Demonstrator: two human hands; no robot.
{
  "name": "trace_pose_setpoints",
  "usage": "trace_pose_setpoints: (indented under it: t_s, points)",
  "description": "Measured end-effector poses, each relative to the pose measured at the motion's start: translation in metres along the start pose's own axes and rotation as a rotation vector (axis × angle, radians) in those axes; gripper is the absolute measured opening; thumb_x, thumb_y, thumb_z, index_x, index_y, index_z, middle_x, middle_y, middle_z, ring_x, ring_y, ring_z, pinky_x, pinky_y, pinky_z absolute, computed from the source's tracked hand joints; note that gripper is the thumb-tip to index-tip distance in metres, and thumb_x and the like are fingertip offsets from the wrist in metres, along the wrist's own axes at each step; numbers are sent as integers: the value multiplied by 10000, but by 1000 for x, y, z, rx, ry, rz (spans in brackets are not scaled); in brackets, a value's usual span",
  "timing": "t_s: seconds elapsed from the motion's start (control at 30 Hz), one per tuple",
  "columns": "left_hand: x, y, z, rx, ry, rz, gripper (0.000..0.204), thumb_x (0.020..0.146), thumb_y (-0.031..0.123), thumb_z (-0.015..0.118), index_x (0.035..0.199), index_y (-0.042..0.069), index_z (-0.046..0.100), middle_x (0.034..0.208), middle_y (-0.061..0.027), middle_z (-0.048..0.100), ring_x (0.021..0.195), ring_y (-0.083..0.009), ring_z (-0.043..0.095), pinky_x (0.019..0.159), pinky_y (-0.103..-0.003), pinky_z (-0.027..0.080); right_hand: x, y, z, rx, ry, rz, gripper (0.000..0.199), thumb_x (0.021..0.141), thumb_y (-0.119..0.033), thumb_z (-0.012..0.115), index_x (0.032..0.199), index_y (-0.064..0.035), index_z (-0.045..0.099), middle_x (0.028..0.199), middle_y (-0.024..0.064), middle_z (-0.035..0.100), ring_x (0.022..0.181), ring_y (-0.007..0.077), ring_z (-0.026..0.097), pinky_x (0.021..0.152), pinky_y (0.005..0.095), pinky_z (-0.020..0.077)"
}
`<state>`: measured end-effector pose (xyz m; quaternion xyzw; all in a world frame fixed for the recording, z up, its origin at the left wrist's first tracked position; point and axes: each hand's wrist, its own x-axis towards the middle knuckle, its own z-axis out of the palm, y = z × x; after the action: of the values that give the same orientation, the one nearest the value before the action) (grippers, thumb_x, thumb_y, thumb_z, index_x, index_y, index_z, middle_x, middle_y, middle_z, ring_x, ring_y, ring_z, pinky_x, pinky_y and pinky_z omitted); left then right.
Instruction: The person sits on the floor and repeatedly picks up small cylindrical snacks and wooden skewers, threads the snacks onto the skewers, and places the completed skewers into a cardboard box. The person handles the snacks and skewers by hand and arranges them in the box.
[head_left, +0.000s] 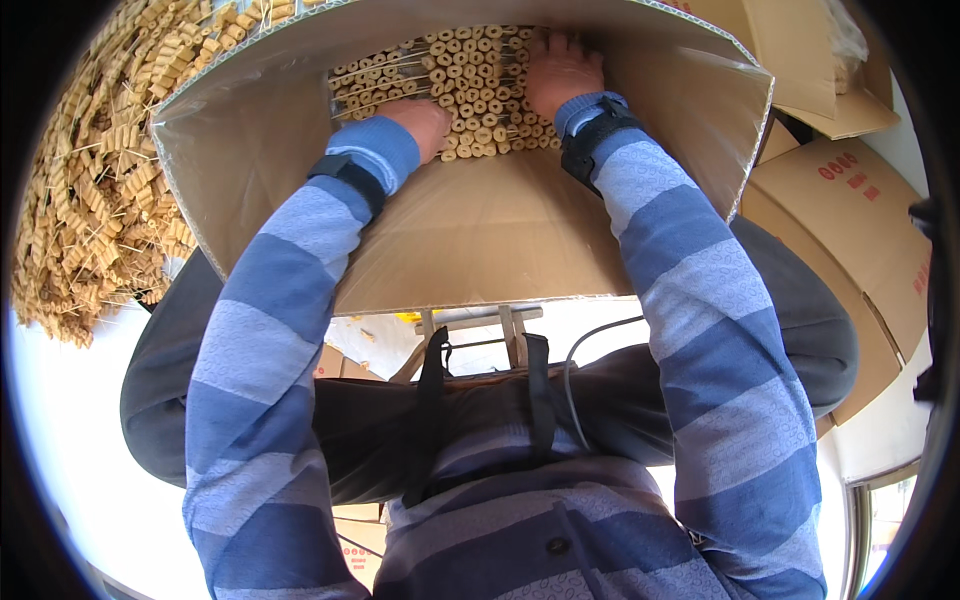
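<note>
Bright white floor (75, 430) fills the lower left of the view that reaches me at my distant post. Both bare hands are down inside an open brown corrugated cardboard box (470, 235): the right hand (562, 80) lies knuckles up, fingers bent over the right side of the tan, hollow, ring-shaped pieces (480, 80), and the left hand (428, 122) rests at their near left. I cannot tell whether either one pinches anything, as the left fingertips are hidden from me and the right ones blur. Those pieces sit deep in the box, mostly hole-end toward me, with thin pale sticks (375, 72) lying crosswise at the left; I judge that uneven pressing could snap a stick or push a row askew. Shiny clear film (220, 150) seems to line the walls, and a dragging blue striped sleeve (270, 290) might pull it loose. How many layers lie beneath, I can't make out. Farther out, the dark view rim cuts off the loose tan heap (110, 200) of stick-threaded pieces and the brown cartons with red print (830, 190)
</note>
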<state>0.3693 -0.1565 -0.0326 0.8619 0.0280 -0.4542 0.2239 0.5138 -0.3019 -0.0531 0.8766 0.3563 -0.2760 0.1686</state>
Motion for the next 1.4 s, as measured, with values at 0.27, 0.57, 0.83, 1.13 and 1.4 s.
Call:
trace_pose_setpoints:
  t_s: [0.27,0.57,0.83,1.13,1.4]
  points:
    - [-3,22,7,16,36,147,322,966,337,589,1027,31,666,998,-174,709,948,-384,675,812,-475,548,-1,3,-8,137,-53,-9,735,868,-115,549,1557,-82,295,1607,182,266,1460,403,303,1158,574,279]
    - [24,25,39,58,155,129,265,960,269,582,1018,25,668,1004,-185,711,949,-374,684,794,-456,556,-1,6,-17,205,-36,-37,599,936,-142,472,1524,-68,382,1615,171,264,1468,395,299,1144,574,299]
    - [9,21,34,74,63,105,268,948,205,521,998,22,711,1036,-187,717,959,-370,691,824,-458,557,-14,20,-24,167,-323,-145,315,921,-293,621,1061,-38,740,1091,191,715,1017,348,698,884,429,560]
    - [2,22,29,35,78,72,266,896,72,502,996,16,742,1065,-203,721,982,-353,708,848,-432,574,-20,8,8,150,-319,-145,465,922,-477,641,1052,-39,726,838,79,744,839,257,731,792,395,560]
    - [2,18,28,-61,93,-17,314,946,310,572,987,34,715,1017,-176,713,965,-371,681,849,-466,549,-9,26,18,502,-714,-114,413,925,-431,632,929,-25,709,781,91,716,682,235,684,721,417,540]
